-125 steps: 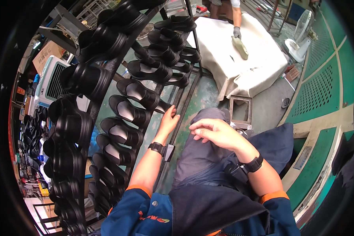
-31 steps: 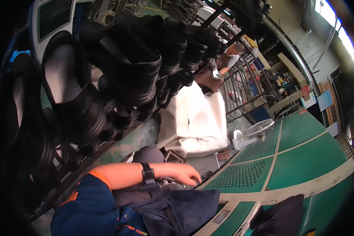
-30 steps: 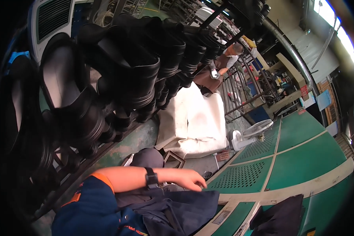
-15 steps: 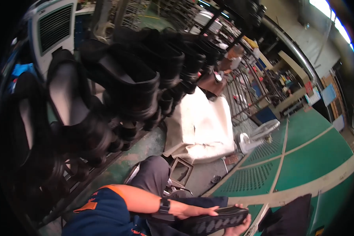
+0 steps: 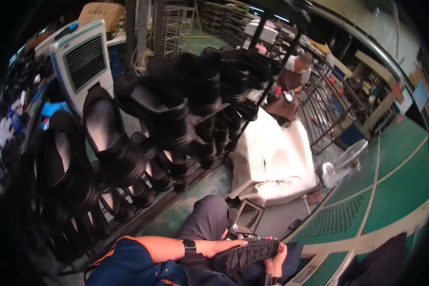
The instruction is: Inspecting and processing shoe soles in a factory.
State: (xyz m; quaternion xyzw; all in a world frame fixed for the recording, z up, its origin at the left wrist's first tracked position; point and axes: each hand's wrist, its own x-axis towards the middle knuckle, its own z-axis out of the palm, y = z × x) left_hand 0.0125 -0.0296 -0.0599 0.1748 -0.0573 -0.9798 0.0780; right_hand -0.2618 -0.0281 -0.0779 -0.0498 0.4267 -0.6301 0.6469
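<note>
Low in front of my lap I hold a black shoe (image 5: 245,256) with its ridged sole turned up toward me. My left hand (image 5: 229,245) grips its upper edge, the thumb lying along the rim of the sole. The fingers of my right hand (image 5: 277,258) are wrapped round the end of the shoe on the right. The shoe's upper part faces away and is mostly hidden. Nearest to my left arm stands a rack (image 5: 176,187) bearing rows of similar black shoes (image 5: 153,102).
A pale cloth-covered bulk (image 5: 276,162) lies ahead, with a white fan (image 5: 341,164) right of it. Green panelled worktop (image 5: 367,205) runs along the right. A grey-white air cooler (image 5: 83,62) stands behind the rack. Another person (image 5: 291,78) sits farther off.
My view has swung left, so the rack and cloth-covered bulk sit farther right in the picture. The shoe's sole now faces me more fully, still held in both hands.
</note>
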